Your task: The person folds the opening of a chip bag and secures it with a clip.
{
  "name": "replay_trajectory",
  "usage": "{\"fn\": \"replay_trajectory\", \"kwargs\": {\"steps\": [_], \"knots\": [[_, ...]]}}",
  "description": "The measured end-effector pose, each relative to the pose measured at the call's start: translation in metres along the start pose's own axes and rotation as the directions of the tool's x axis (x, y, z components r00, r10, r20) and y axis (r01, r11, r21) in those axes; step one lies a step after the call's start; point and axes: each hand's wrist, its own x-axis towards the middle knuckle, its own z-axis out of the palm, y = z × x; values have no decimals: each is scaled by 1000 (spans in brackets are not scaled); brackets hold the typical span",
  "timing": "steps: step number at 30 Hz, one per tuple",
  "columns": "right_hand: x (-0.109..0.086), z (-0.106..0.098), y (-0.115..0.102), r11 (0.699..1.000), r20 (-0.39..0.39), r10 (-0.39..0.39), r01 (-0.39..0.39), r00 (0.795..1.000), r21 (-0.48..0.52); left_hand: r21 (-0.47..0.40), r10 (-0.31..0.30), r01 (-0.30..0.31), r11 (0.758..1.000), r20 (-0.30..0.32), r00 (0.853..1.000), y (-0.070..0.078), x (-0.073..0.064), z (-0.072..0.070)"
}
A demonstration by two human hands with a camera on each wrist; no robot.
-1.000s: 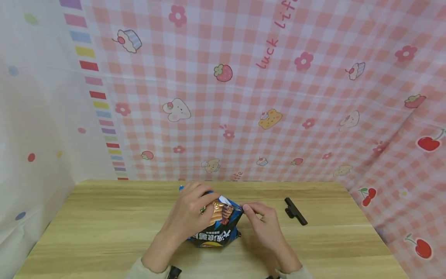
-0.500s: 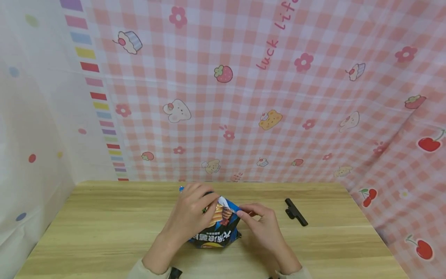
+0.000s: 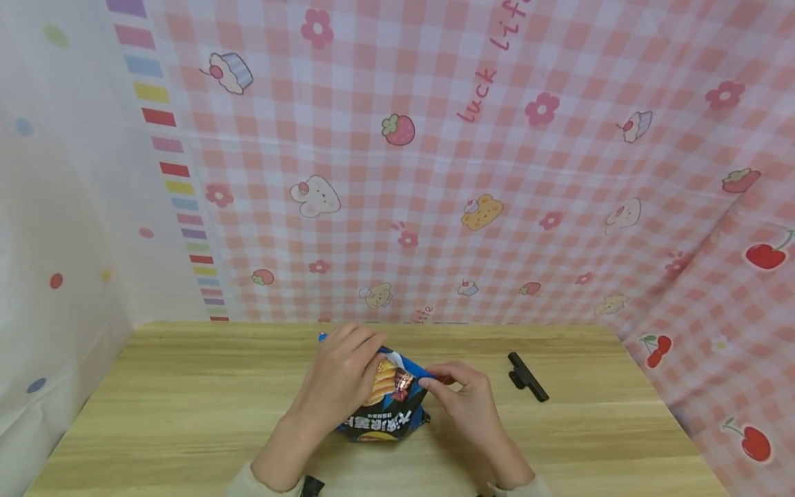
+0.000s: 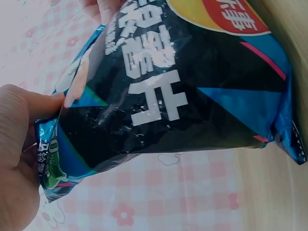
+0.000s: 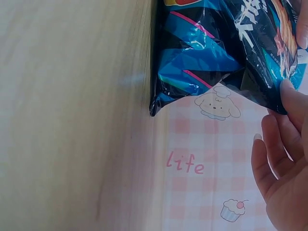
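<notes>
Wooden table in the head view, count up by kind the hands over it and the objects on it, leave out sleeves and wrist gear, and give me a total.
Hands: 2, the left hand and the right hand
Bags: 1, the snack bag
Bars: 1, the black bar with a side tab
Total: 4

A slim black bar point(image 3: 528, 377) is lying at four o'clock on a pale wood-grained table point(image 3: 186, 400); pink-checked cloth point(image 3: 366, 166) is hanging toward twelve.
</notes>
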Motion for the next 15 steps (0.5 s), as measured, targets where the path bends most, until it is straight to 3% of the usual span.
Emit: {"fn": "replay_trajectory", "kwargs": {"steps": [15], "knots": [[1,-2,-3,998,-10,31,-31,999,-54,-34,-28,28,999,14,1000,-2,0,-1]]}}
